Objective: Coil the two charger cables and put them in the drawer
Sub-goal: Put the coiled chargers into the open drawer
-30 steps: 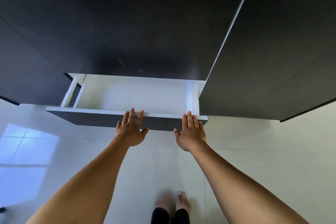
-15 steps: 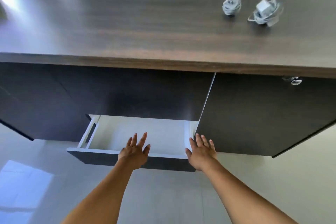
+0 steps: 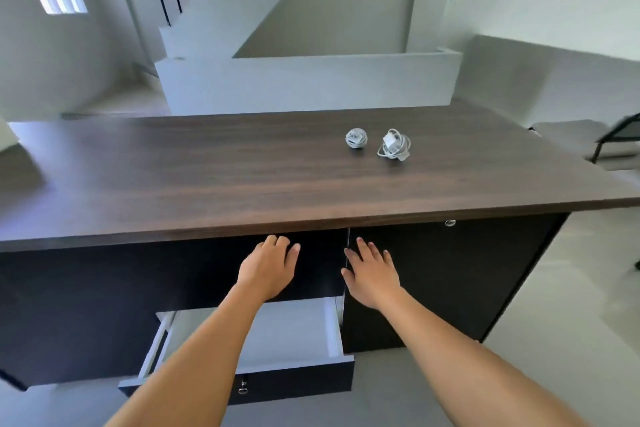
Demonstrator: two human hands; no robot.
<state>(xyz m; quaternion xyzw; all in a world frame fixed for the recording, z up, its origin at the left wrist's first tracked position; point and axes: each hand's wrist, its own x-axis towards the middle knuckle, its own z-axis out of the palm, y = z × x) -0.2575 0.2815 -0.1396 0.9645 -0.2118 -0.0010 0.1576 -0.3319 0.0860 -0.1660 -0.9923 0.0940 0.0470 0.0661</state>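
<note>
Nearest is the drawer [image 3: 294, 333], pulled out low in the dark cabinet, its white inside bare and a small key or pull hanging from its dark front. Above it both forearms reach forward. The left hand [image 3: 268, 267] hangs in front of the cabinet face just under the desk edge, fingers loosely curled and close together, holding nothing. The right hand [image 3: 372, 276] is just beside it to the right, by the seam between the cabinet doors, fingers spread apart and also empty.

Farther off lies the wooden desk top [image 3: 207, 170]. On its far right part sit the two chargers, both already wound: the small coiled cable [image 3: 356, 138] as a tight round bundle, and just right of it the larger coil [image 3: 394, 146], looser, with a white plug block on top and a loop trailing toward the near side. They lie near each other but apart.

The step in hand looks like reaching up and across to collect them. To do it well, each hand should close over a whole bundle from above, pinching across the loops so nothing unwinds; the looser coil needs its stray loop and plug gathered in first. Carry them low and level, then set each flat on the drawer floor, side by side.
</note>
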